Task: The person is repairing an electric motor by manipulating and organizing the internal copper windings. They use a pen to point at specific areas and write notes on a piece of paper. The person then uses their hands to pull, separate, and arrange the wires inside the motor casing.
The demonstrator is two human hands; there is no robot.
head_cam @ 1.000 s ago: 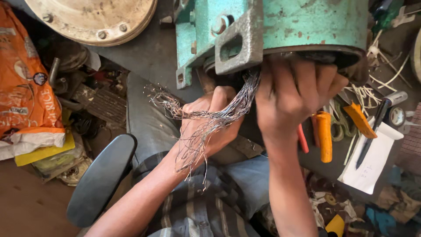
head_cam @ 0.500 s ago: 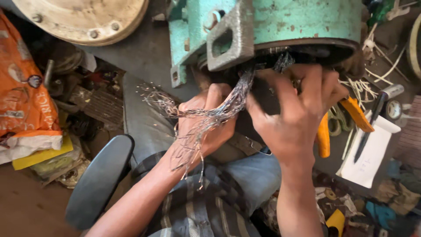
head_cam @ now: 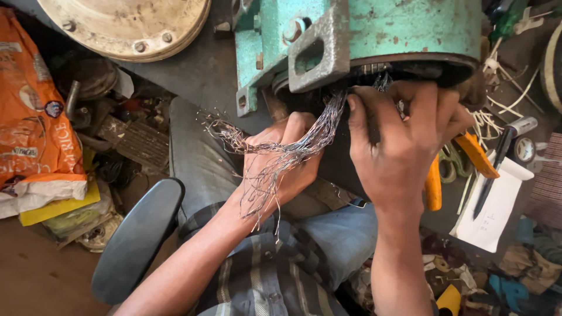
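Hidden and cut off

The green motor housing (head_cam: 374, 35) runs past the top edge; the right hand (head_cam: 404, 146) covers where the wire bundle (head_cam: 316, 137) enters it.

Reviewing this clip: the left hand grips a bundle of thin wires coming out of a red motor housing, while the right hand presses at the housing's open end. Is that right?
One thing is wrong: the motor housing is green, not red, as the head view shows. The left hand does grip the bundle of thin wires, and the right hand presses at the open end.

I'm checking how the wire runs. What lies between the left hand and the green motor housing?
In the head view, a bundle of thin wire strands spans from the left hand up to the green motor housing, beside the right hand.
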